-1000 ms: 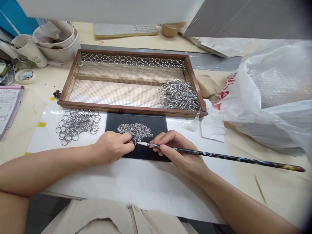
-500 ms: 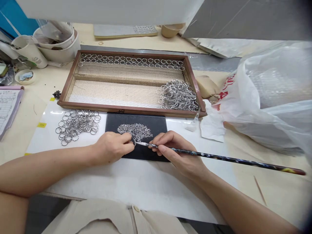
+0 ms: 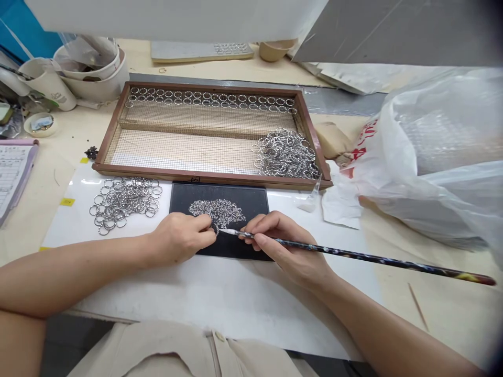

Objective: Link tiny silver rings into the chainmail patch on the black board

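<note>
Between the thumb and fingers of my left hand (image 3: 183, 237) a small metal ring (image 3: 215, 228) is pinched, partly hidden by the fingertips. My right hand (image 3: 288, 246) is closed around a long dark patterned stick (image 3: 353, 255), whose pale pointed tip touches or nearly touches the ring. Both hands are over a black mat (image 3: 239, 251), where a heap of tiny silvery pieces (image 3: 222, 211) lies just beyond the fingertips. A loose pile of metal rings (image 3: 128, 201) rests on the white sheet to the left.
Behind the mat stands a wooden-framed mesh tray (image 3: 212, 173) with rows of rings and a ring heap (image 3: 286, 154). A plastic bag (image 3: 396, 152) bulges at the right. Cups (image 3: 58, 94) and a notebook (image 3: 15, 167) are at the left; a thin stick (image 3: 417, 307) lies at lower right.
The far end of the long stick has shifted slightly down and to the right. Both hands keep nearly the same place and grip.
</note>
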Action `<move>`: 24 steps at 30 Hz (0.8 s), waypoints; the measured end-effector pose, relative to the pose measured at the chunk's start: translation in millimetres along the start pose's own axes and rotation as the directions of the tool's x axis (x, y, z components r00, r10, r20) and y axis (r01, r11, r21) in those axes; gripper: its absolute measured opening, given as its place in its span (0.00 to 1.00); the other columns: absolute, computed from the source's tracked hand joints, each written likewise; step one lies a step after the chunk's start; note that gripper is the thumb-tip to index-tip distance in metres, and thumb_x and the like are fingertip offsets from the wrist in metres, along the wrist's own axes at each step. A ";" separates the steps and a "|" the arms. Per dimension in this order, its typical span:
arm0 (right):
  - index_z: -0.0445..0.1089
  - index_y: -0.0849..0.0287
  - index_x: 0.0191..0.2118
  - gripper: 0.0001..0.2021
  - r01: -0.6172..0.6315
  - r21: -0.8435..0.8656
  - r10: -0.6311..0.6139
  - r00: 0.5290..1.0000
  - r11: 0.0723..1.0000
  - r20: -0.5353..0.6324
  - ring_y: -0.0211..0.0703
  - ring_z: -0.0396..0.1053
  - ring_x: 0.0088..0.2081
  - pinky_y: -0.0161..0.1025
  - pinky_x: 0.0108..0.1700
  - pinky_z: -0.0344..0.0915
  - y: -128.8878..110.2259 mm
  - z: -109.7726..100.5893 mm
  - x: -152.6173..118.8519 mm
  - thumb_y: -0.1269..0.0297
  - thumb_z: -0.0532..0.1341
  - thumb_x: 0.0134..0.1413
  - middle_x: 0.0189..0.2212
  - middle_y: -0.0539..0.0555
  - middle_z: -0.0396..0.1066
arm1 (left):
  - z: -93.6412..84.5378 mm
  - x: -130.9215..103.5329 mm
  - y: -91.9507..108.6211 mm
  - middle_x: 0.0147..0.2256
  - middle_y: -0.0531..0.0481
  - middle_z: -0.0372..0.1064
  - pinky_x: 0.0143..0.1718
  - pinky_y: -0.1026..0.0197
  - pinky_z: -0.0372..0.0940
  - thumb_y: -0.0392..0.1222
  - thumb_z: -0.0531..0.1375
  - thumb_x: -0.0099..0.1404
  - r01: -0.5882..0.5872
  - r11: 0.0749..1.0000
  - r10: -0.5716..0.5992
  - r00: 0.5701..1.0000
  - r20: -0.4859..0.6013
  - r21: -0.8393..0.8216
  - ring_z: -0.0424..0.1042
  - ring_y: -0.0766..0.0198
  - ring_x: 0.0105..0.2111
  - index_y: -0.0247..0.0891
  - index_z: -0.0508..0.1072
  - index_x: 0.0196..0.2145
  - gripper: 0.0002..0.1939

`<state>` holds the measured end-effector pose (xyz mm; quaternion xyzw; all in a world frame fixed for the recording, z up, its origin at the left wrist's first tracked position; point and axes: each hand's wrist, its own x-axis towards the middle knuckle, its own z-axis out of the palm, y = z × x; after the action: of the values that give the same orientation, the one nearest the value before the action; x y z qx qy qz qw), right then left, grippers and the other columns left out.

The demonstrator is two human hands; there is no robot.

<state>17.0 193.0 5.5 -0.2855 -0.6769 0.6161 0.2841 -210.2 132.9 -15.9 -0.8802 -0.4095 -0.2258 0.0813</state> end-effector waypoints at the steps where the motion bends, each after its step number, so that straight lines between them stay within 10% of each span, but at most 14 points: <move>1: 0.64 0.54 0.32 0.04 0.000 -0.008 0.000 1.000 1.000 -0.010 0.40 0.67 0.32 0.38 0.28 0.63 0.5 -0.8 -0.5 0.67 0.56 0.60 0.30 0.52 0.68 | -0.2 0.0 0.0 0.25 0.53 0.64 0.17 0.63 0.48 0.28 0.50 0.63 -0.001 1.000 0.001 1.000 -0.001 0.004 0.53 0.69 0.18 0.36 0.70 0.29 0.11; 24: 0.63 0.56 0.26 0.07 -0.150 -0.221 0.117 0.981 0.964 -0.152 0.40 0.65 0.27 0.39 0.27 0.61 -1.6 0.0 -0.2 0.66 0.58 0.55 0.25 0.51 0.67 | 0.5 -1.5 -1.0 0.25 0.54 0.62 0.16 0.63 0.48 0.29 0.51 0.63 -0.009 1.000 0.009 1.000 -0.003 0.017 0.52 0.70 0.17 0.37 0.66 0.27 0.09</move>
<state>17.2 192.7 7.1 -0.4035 -0.7019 0.5296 0.2528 -211.6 132.7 -17.1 -0.8808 -0.4074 -0.2235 0.0904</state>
